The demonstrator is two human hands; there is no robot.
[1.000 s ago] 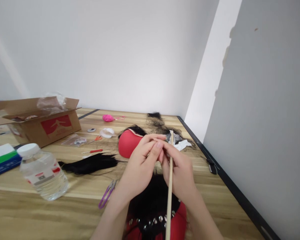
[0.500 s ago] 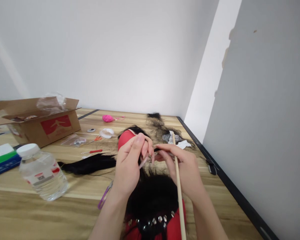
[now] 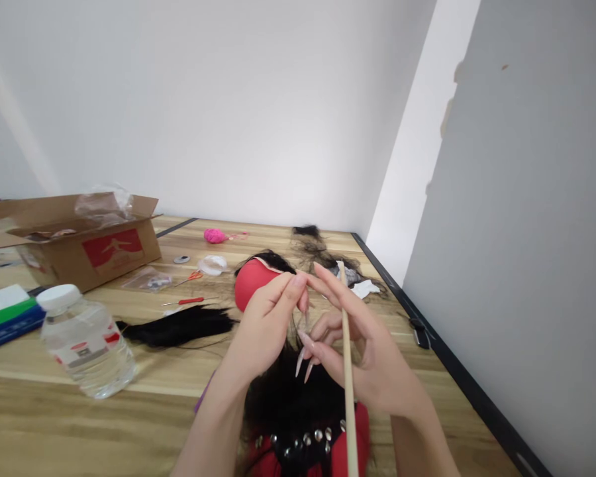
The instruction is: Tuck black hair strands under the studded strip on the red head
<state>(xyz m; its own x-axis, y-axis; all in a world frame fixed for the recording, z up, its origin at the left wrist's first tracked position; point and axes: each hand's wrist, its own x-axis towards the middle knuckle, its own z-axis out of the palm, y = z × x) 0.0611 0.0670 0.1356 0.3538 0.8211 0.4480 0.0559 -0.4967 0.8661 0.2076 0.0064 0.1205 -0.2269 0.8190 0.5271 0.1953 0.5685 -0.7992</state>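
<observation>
My left hand (image 3: pixel 265 324) is closed in a pinch, thumb against forefinger; what lies between them is too small to make out. Beside it my right hand (image 3: pixel 372 351) has its fingers apart, the forefinger reaching toward the left fingertips and the thumb lower down. A pale wooden stick (image 3: pixel 349 391) crosses in front of the right hand; whether that hand grips it I cannot tell. Below both hands, black hair (image 3: pixel 298 397) covers a red form (image 3: pixel 360 430), with a row of shiny metal pins or clips (image 3: pixel 318 435) along its near edge.
A red rounded form (image 3: pixel 253 281) with black hair stands beyond my hands. To the left are a black hair bundle (image 3: pixel 179 326), red-handled tool (image 3: pixel 191 300), orange scissors (image 3: pixel 195 275), water bottle (image 3: pixel 87 344) and cardboard box (image 3: pixel 94 248). Loose hair (image 3: pixel 312 245) lies at the back.
My right hand has come out of its pinch, its fingers spreading and its thumb dropping lower. My left hand has shifted slightly right, still pinched. The stick leans a little more to the left.
</observation>
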